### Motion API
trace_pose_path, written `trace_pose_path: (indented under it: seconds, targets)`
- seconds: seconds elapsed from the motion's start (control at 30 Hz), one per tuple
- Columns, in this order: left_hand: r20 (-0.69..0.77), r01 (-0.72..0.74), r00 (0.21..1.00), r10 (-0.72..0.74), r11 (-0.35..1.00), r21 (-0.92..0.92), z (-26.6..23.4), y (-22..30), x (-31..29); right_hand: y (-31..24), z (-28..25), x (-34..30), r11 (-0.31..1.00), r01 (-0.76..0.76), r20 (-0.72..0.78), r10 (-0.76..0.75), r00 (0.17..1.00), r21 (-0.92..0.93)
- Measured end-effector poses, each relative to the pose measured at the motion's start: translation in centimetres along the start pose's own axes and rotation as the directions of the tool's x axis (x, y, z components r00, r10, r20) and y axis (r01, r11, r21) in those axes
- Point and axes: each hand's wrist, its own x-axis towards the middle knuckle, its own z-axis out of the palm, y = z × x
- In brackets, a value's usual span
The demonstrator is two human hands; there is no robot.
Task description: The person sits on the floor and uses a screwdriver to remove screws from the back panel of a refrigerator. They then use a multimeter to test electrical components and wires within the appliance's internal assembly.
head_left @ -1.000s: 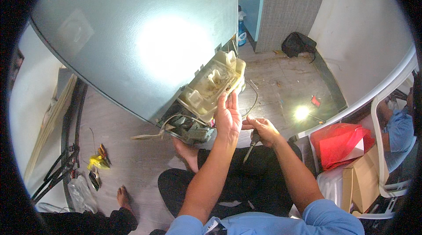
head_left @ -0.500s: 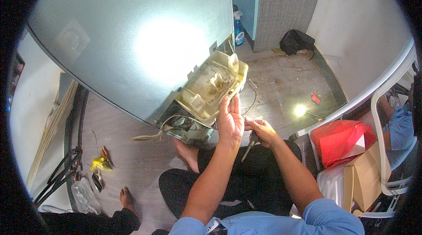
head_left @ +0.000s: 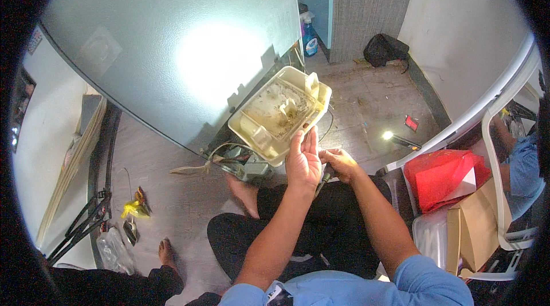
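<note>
A cream plastic tray (head_left: 252,120), with dark grime on its floor and raised posts inside, hangs tilted beside the large grey-blue panel. My left hand (head_left: 303,163) grips its near edge, thumb on the rim and fingers along the outside. Close by on the right, my right hand (head_left: 342,164) is closed around a screwdriver (head_left: 325,179), its shaft pointing down over my dark trousers. Below the tray lie a grey part (head_left: 249,168) and a pale cable (head_left: 192,170); the tray partly hides them.
A lit flashlight (head_left: 404,141) and a small red object (head_left: 411,122) lie on the floor at right. Nearer are a red bag (head_left: 441,180) and a cardboard box (head_left: 478,226). A blue spray bottle (head_left: 310,39) stands behind the panel. Another person's foot (head_left: 167,253) shows at lower left.
The tray has shifted slightly right, away from the panel, and its tilt has changed. The screwdriver has turned closer to my left wrist.
</note>
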Motion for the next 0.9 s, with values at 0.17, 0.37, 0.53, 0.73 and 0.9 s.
trace_pose_path:
  seconds: [0.17,0.37,0.53,0.73,0.9]
  targets:
    - [0.027,0.009,1.000,-0.009,1.000,-0.002,-0.4,0.0,-2.1,-1.4,0.3,-0.8,0.945,-0.135,0.032,0.151,0.988,-0.299]
    - [0.020,0.072,0.997,-0.073,0.997,0.034,-0.4,0.3,-5.1,1.1,0.1,1.0,0.950,-0.115,0.005,0.121,0.993,-0.291]
    - [0.030,0.107,0.994,-0.109,0.992,0.067,-0.1,1.2,-7.8,2.1,-0.2,2.0,0.951,-0.148,-0.016,0.149,0.989,-0.271]
    - [0.041,0.081,0.995,-0.087,0.987,0.141,0.9,3.0,-12.4,1.8,0.4,1.3,0.964,-0.085,0.014,0.092,0.996,-0.253]
    - [0.007,0.117,0.993,-0.120,0.974,0.195,1.4,5.2,-16.3,3.9,-0.5,3.2,0.939,0.115,0.142,-0.072,0.987,-0.323]
